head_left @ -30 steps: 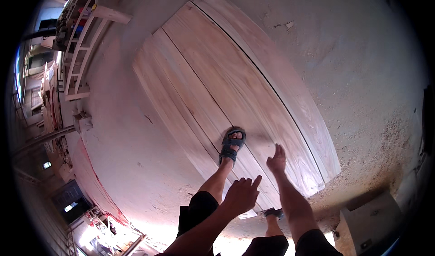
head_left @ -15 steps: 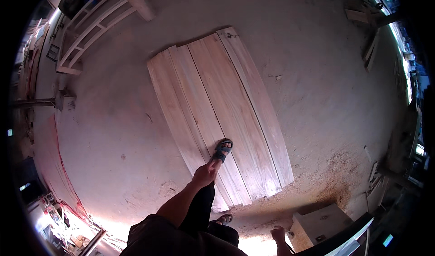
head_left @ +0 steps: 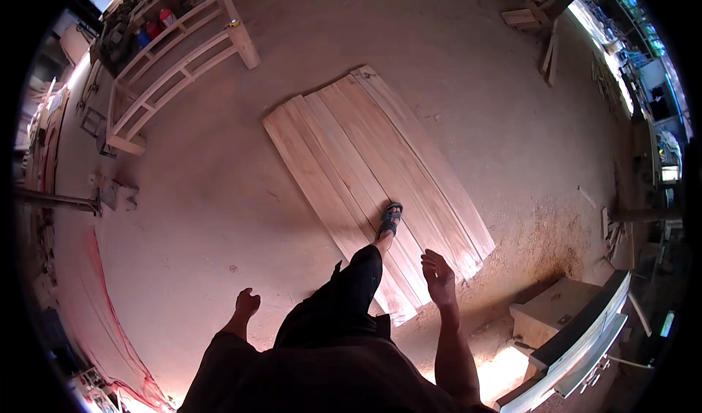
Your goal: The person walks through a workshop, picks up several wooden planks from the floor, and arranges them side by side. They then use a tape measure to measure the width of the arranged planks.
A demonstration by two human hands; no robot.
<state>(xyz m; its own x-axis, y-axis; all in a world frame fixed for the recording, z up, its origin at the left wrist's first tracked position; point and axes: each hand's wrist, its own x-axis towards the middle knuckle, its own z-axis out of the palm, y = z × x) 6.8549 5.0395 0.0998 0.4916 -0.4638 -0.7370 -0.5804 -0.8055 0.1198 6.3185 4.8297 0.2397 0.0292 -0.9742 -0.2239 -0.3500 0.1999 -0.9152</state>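
Several pale wooden boards (head_left: 351,142) lie side by side on the floor, their long edges touching or nearly so. My sandalled foot (head_left: 391,219) is planted on their near part. My right hand (head_left: 439,278) hangs above the near end of the boards, fingers extended and slightly apart, with nothing in it. Off to the left, over bare floor, my left hand (head_left: 248,302) is loosely curled with the thumb apart and no visible object in its grasp.
A slatted wooden frame (head_left: 172,73) stands at the far left, a small yellow item (head_left: 234,23) on its post. A wooden box (head_left: 559,307) sits at the near right beside a long curved-looking panel edge (head_left: 585,347). Red netting (head_left: 102,281) lies left; scrap wood (head_left: 523,18) lies far right.
My left hand has left the area by my foot and swung left. My right hand has come from beside the box to above the boards. The view has shifted and I stand more upright.
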